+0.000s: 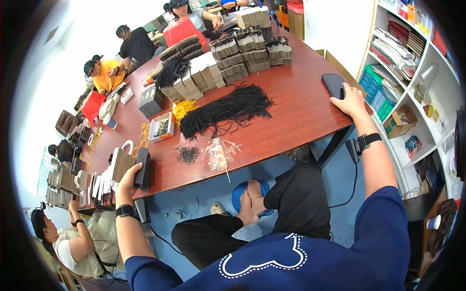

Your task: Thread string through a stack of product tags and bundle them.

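The table [291, 121], long and red-brown, spans the space between both hands and runs away ahead of them. On it, ahead of and between the hands, lies a broad heap of black cords [228, 109], and beyond that stand banded card stacks [233, 56].

The left hand [128, 180] is at the near table edge, fingers curled round a black box [142, 168] that stands upright on the wood; the grip looks closed on its side. Just left of that hand is a row of upright cards [104, 182]. Ahead of it and to the right sit a small open carton [161, 127], loose yellow rubber bands [183, 107] and a little clear bag [217, 156].

The right hand [349, 102] lies at the far right edge, palm down and fingers spread, its fingertips on or just at a dark phone [334, 85]; it grips nothing that can be seen.

As a judgement, this is a pause between pieces: the box is steadied and the phone attended to. Any further handling would call for the right hand to come off the phone and back toward the cords, while the left keeps the box from tipping.
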`<state>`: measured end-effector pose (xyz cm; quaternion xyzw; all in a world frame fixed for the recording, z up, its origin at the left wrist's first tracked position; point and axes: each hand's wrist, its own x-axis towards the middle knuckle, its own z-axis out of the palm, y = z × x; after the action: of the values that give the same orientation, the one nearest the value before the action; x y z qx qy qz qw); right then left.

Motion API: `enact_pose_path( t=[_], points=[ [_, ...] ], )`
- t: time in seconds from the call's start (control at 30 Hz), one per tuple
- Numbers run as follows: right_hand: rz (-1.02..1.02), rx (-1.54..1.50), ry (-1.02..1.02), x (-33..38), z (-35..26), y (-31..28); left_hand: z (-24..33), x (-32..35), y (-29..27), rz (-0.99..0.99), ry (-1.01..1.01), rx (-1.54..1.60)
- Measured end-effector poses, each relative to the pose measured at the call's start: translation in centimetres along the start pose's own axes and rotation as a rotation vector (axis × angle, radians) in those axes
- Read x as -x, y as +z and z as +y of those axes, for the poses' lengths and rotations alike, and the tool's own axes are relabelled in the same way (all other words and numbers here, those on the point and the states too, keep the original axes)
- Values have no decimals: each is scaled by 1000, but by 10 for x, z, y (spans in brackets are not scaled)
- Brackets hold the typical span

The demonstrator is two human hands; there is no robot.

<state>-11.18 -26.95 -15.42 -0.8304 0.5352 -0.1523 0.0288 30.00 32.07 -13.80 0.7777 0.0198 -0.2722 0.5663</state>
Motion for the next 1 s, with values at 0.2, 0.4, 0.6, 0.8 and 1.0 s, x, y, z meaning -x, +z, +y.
enact_pose_path(
  t=[0.2, 0.4, 0.6, 0.8, 1.0],
  points=[
    [-8, -71, -29, -5, -3, 0, 7, -5, -16, 60, 30, -78],
    [10, -71, -74, -13, 6, 6, -6, -36, -40, 90, 254, -408],
    [-8, -58, -118, -11, -6, 5, -25, -48, -58, 395, 639, -800],
    [335, -10, -244, 35, -40, -5, 24, 22, 45, 468, 400, -1359],
    [120, -415, -666, 72, -109, 33, 6, -15, -1, 522, 428, -1325]
  ],
)
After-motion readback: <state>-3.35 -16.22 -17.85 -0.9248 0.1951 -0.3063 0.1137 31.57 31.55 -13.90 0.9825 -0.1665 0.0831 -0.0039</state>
